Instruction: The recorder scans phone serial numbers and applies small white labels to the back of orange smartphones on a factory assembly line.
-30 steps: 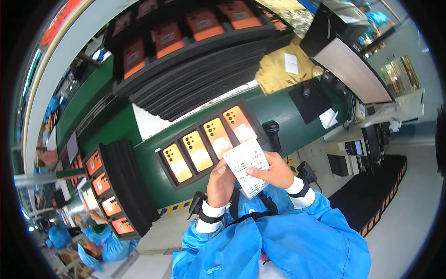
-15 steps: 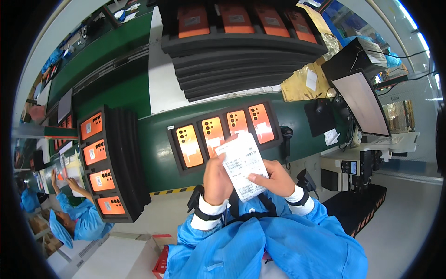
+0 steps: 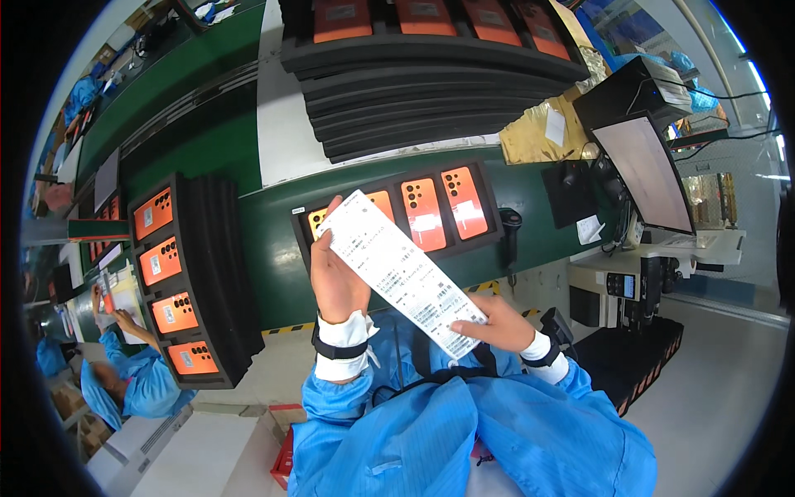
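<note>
Item: long white printed paper strip [image 3: 399, 269], being held slantwise above the green bench [image 3: 273, 224]. Left hand [image 3: 335, 277] is closing its grip on the strip's upper end; right hand [image 3: 493, 325] is pinching the lower end. Beneath: black tray [image 3: 489, 217] carrying orange phone backs [image 3: 422, 214]. To the left, a stack of black trays [image 3: 219, 273] is holding more orange backs. Right: monitor [image 3: 650, 170] is standing; handheld scanner [image 3: 511, 228] is resting nearby.
</note>
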The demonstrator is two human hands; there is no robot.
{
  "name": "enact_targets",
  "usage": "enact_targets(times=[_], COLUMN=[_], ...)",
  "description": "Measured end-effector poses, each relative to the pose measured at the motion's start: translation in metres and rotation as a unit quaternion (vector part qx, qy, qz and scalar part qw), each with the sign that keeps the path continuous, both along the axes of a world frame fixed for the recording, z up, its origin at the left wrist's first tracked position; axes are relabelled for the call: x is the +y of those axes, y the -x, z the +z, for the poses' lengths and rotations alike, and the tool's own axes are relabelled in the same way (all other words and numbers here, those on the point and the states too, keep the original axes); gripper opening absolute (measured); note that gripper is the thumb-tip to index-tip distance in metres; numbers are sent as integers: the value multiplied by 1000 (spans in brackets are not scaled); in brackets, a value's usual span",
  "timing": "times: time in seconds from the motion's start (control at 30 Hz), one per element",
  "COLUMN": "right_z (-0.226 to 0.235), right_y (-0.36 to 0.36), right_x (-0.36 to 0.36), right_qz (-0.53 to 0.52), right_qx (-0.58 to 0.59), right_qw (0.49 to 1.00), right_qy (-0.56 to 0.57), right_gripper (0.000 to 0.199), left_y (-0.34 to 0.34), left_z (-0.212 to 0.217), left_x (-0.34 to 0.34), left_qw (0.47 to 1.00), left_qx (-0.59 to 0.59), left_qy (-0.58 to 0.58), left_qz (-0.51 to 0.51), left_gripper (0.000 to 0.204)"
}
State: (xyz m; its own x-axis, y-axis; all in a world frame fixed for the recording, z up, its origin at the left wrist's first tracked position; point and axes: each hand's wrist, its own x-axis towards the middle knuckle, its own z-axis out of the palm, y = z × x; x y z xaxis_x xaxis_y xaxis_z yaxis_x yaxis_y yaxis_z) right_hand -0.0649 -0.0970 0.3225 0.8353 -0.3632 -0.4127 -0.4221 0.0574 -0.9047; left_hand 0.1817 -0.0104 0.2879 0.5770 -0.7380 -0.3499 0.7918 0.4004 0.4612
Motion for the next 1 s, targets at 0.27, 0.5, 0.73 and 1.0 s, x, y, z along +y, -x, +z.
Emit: enact_targets(times=[0.27, 0.5, 0.73, 1.0], right_z=[4, -1, -12, -22], right_y=[19, 43, 55, 45], right_x=[-64, -113, -137, -142], right_qz=[118, 198, 137, 128], right_qx=[26, 19, -21, -55], right_qw=[990, 968, 973, 959], right_qy=[70, 155, 185, 246], right_gripper=[28, 33, 24, 18], left_y=[46, 83, 101, 106], left_z=[21, 23, 25, 27], left_x=[-21, -70, -87, -94], left_qw=[703, 527, 484, 524], left_qx=[-662, -731, -713, -679], left_qy=[-134, -62, -170, -181], left_qz=[-220, -429, -479, -480], left_gripper=[53, 29, 25, 25])
